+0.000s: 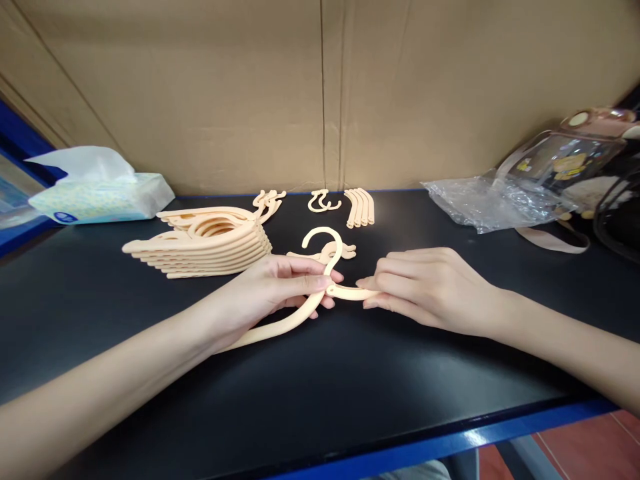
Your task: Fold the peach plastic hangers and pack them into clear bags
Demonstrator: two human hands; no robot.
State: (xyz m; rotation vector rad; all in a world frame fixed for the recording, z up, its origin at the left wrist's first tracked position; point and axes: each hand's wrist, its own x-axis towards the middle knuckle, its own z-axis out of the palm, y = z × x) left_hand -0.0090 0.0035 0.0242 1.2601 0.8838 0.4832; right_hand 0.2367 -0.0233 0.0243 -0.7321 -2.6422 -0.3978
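Between my hands is a cream plastic folding hanger, its hook pointing up and away from me. My left hand pinches it at the joint below the hook, thumb on top. One long arm of the hanger slants down toward my left wrist. My right hand grips the other arm, which runs into my closed fingers; its far end is hidden. Just behind the hook lies another cream plastic piece on the black table, partly covered.
A stack of cream hangers sits at the left, near a tissue pack. Loose hooks and several curved arm pieces lie at the back. On the right are a clear plastic bag and a transparent bottle with a strap.
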